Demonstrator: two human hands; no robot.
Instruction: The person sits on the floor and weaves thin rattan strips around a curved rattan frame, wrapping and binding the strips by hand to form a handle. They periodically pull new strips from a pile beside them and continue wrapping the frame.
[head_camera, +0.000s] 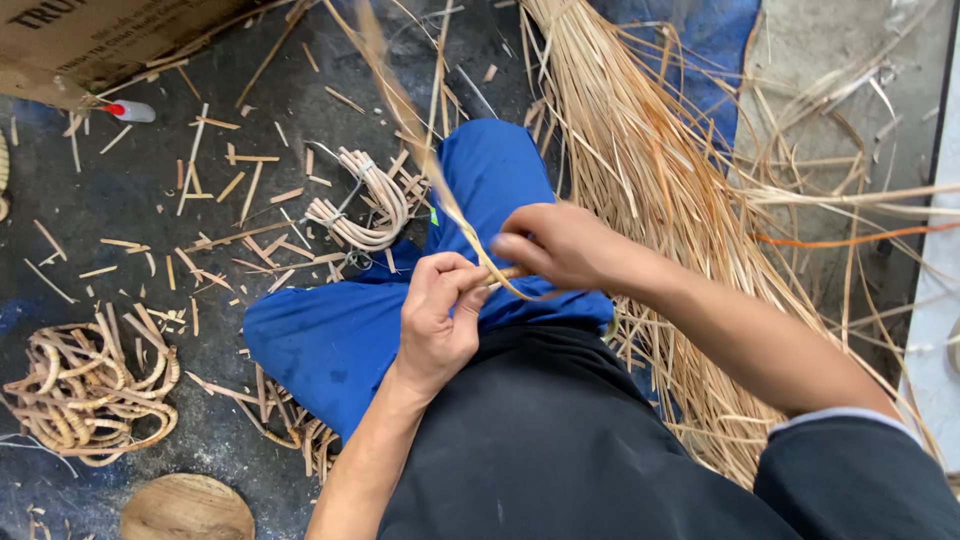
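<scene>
Soft even daylight, faint shadows, near strands motion-blurred

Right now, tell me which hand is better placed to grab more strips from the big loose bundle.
Right hand, probably. The loose bundle of strips lies directly beside and beyond it, on its side. The left hand sits over the blue trouser leg, pinching the strip both hands hold.

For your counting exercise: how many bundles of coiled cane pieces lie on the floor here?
3, perhaps more hidden. One large coiled pile lies at the far left; one tied bundle sits beside the blue trouser knee; one small bundle shows partly under the leg.
</scene>
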